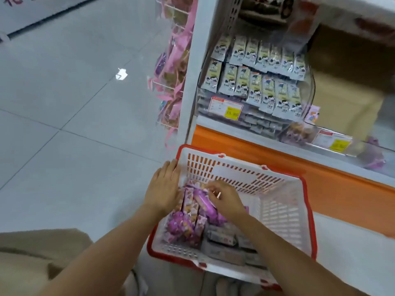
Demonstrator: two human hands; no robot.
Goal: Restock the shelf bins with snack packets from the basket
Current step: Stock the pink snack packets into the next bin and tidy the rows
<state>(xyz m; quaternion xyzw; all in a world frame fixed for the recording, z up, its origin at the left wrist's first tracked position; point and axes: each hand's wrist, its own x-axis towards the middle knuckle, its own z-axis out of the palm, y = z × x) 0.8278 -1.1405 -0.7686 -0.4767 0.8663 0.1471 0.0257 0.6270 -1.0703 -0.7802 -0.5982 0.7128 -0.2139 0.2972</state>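
Head view: we reach both hands into the white, red-rimmed basket [282,210], set down in front of the shelf's orange base [310,178]. Our left hand [164,186] lies flat with fingers straight, pressing the outer side of a row of purple packets [190,207] that stand on edge by the basket's left wall. Our right hand [226,201] curls its fingers over the far ends of the same packets and appears to pinch them from the other side; its thumb is hidden. More purple ones and some grey packets [222,240] lie in the near part of the basket.

To gather them well, we judge, we should squeeze the row evenly between both hands and take only as many as stay square. We should then lift straight up, clear of the slotted wall, before turning to the shelf. The slick wrappers would likely fan out and slip if gripped at one end only. The clear purple bin [299,133], to the right of the well-filled grey bin [256,82], seems to be where they belong.

Around us are pale grey floor tiles [64,116] with a glint of light and pink bags [173,67] hanging on hooks at the shelf's end. Yellow price tags [232,112] mark the bin fronts, and a brown box [346,99] sits behind.
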